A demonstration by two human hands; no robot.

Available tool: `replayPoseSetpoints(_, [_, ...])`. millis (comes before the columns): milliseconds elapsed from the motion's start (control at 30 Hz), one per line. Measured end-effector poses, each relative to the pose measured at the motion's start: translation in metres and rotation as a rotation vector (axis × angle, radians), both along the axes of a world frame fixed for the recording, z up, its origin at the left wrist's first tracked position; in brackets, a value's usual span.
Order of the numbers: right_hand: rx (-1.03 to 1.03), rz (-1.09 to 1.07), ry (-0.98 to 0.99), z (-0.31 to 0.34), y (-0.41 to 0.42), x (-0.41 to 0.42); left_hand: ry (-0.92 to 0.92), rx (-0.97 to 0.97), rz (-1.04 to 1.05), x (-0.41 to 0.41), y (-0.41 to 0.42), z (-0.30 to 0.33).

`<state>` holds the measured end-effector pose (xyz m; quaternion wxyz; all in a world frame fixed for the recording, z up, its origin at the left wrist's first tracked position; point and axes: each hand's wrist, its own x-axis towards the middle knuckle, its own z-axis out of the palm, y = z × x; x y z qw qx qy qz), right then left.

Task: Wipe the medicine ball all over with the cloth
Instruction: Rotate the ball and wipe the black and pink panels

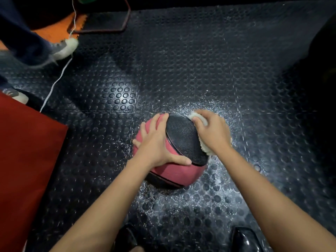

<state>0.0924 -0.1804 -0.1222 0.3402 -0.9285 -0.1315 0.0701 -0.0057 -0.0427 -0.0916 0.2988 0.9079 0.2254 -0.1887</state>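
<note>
A red and black medicine ball (183, 140) rests on the dark studded rubber floor (200, 60) in the middle of the view. My left hand (156, 142) lies spread flat on the ball's red left side, thumb along its front. My right hand (211, 131) presses a white cloth (200, 119) against the ball's right side. The cloth shows above my fingers and below my wrist; most of it is hidden under the hand.
A red mat (23, 160) lies at the left. Another person's legs and grey-white shoe (63, 48) stand at the upper left, with a white cord (54, 84) trailing across the floor. A metal frame foot (109, 24) sits at the top. My dark shoes (243, 240) show at the bottom.
</note>
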Motion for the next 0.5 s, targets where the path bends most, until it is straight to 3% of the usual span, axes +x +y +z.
replayPoseSetpoints(67, [-0.065, 0.063, -0.201, 0.005, 0.002, -0.021, -0.012, -0.009, 0.021, -0.003, 0.001, -0.002])
replayPoseSetpoints(167, [0.003, 0.271, -0.372, 0.004, -0.003, -0.043, -0.021, -0.025, 0.049, -0.011, 0.002, -0.002])
replayPoseSetpoints(300, [0.023, 0.000, -0.091, -0.006, -0.005, -0.016, -0.024, -0.007, 0.062, -0.014, -0.006, -0.001])
replayPoseSetpoints(433, [0.011, 0.241, -0.376, 0.003, 0.000, -0.051, -0.043, -0.006, 0.070, -0.009, -0.002, -0.002])
replayPoseSetpoints(500, [0.012, 0.261, -0.343, 0.003, -0.006, -0.040, -0.047, -0.005, 0.075, -0.012, -0.005, -0.002])
